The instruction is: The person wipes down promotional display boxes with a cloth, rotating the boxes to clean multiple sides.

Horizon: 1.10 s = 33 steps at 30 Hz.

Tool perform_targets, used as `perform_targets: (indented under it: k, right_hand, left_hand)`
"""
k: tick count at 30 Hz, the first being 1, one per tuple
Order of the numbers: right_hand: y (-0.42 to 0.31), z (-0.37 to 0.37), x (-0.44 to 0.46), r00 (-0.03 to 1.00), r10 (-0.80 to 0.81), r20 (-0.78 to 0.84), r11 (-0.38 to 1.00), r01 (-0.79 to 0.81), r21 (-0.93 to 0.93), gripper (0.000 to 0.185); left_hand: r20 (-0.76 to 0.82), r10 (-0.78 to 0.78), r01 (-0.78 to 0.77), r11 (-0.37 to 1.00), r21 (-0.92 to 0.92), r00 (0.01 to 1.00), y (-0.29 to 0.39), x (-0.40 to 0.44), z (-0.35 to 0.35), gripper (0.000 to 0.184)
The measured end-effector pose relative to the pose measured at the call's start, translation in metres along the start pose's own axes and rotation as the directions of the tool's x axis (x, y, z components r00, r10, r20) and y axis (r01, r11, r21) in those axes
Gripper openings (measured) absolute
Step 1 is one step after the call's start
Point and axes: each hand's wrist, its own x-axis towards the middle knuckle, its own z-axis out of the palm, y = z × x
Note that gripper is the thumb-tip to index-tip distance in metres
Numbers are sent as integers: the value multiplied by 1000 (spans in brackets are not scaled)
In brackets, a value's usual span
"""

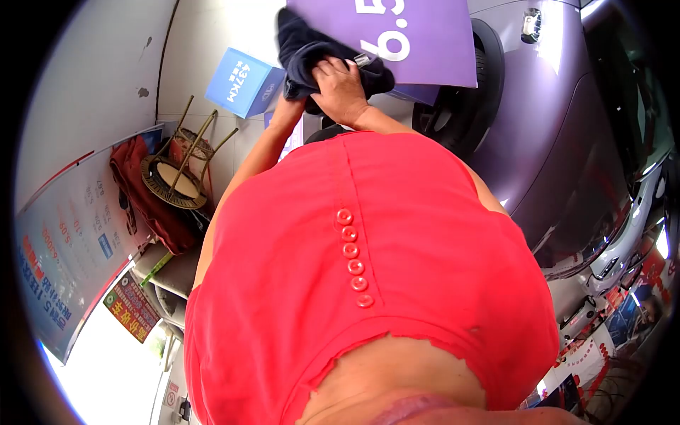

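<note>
A bunched dark navy cloth is in front of me at the top of the head view, with a small pale tag on it. My right hand lies over the cloth with its fingers curled into the folds, gripping it. My left hand reaches in from the left and goes in under the same cloth. Its fingers are covered by the fabric, which is bundled around it. Just beyond the cloth is a large purple box with white numerals.
A blue box marked 437KM stands on the floor to the left. Near it are an overturned rattan stool and a dark red cloth. A purple car with a black tyre is close on the right. A printed banner lines the left side.
</note>
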Motion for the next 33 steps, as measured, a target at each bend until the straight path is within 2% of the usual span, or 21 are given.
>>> perform_targets:
  k: [1,3,5,7,9,11,12,14,16,17,18,19,20,21,23,24,26,28,29,32,33]
  right_hand:
    - [-2,-3,6,1000,-24,18,994,22,108,45]
    - [12,-13,0,995,-43,87,996,35,86,45]
    - [46,-26,-14,996,-75,56,991,81,-104,43]
    - [102,-58,-30,993,94,71,987,-83,-136,40]
    - [159,-88,-43,922,386,-34,904,-385,-187,36]
    - [213,-96,-54,897,367,-244,804,-438,-401,38]
    - [214,-95,-45,902,352,-251,811,-428,-399,38]
    - [205,-84,-19,763,629,-152,688,-637,-349,43]
    - [162,-55,1,881,441,-173,811,-474,-343,42]
    - [134,-49,13,942,332,-44,902,-331,-276,35]
    - [106,-38,22,978,201,-52,970,-206,-131,34]
    - [80,-31,30,988,75,138,994,-63,-84,32]
    - [59,-25,36,975,-86,203,996,84,17,33]
    - [44,-14,34,967,-236,92,971,232,53,41]
    - [47,-14,33,943,-323,76,932,303,197,43]
    - [61,-21,32,941,-313,129,945,295,144,41]
    - [112,-23,30,948,-304,88,952,299,63,39]
    - [162,-67,48,970,-108,219,989,127,-77,34]
    - [203,-71,53,993,-113,23,990,115,-87,33]
    - [292,-86,82,946,323,-23,861,-304,-407,44]
    - [318,-80,93,886,462,-44,820,-445,-359,52]
  left_hand:
    - [6,-12,11,998,55,1000,12,-4,-3,63]
    - [29,24,-25,998,57,999,14,-9,-2,66]
    - [-35,92,-96,988,-122,995,-1,1,15,81]
    - [-22,42,-44,994,-97,999,26,-2,18,82]
    - [-5,16,-16,993,-119,1000,33,-3,19,82]
    - [0,-5,5,991,-135,1000,36,-2,19,82]
    - [26,-19,22,993,-114,999,32,0,18,82]
    - [16,34,-34,999,-37,999,4,10,16,83]
    - [-5,6,-7,996,-90,1000,21,3,20,82]
    - [-13,-19,18,996,-89,1000,27,0,22,81]
    - [-24,-24,22,996,-82,999,29,-2,21,81]
    - [-9,-67,65,986,-155,998,29,-4,20,80]
    - [10,-108,107,967,-231,994,30,-6,20,79]
    - [2,-108,105,968,-229,994,20,-7,17,79]
    - [30,28,-28,999,-23,999,18,-8,12,78]
    - [-5,-32,29,960,-279,999,15,-14,19,78]
    - [-72,-52,30,958,-285,996,16,-16,24,79]
    - [-85,-78,51,957,-285,993,35,-16,26,78]
    - [-65,-76,56,964,-259,995,41,-15,26,78]
    - [-63,-68,53,975,-216,996,32,-4,24,78]
    - [-60,-59,46,980,-193,996,28,-2,24,78]
